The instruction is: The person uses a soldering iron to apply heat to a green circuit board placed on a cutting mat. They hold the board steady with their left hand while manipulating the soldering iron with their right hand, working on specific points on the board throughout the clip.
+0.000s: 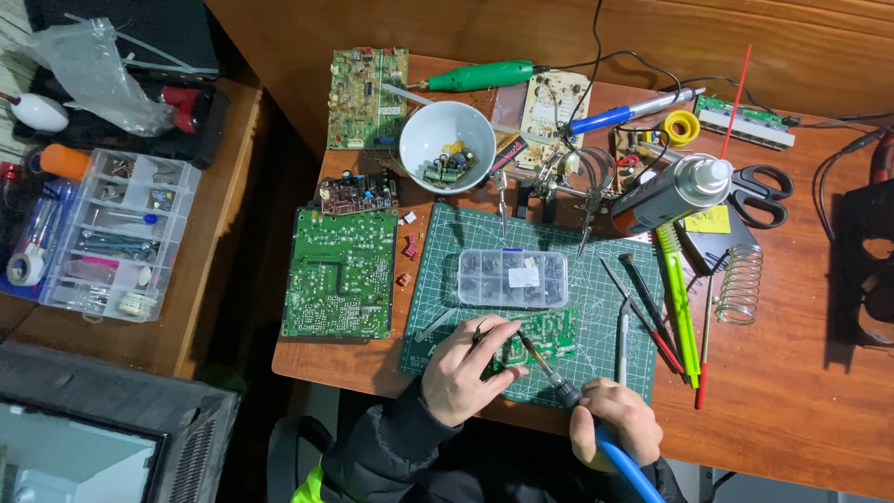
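Note:
A small green circuit board (551,337) lies on the green cutting mat (615,298) near the desk's front edge. My left hand (463,369) rests on the board's left part, its fingers pinched on a thin dark tool that touches the board. My right hand (613,421) grips a blue-handled soldering iron (559,384), whose tip slants up and left onto the board beside my left fingers. A clear plastic box of small dark parts (512,278) sits just beyond the board.
A large green circuit board (340,272) lies left of the mat, with smaller boards behind it. A white bowl of components (447,145), a spray can (672,193), scissors (762,194), a coiled iron stand (739,285) and several hand tools (663,317) crowd the desk. A compartment organizer (119,235) stands far left.

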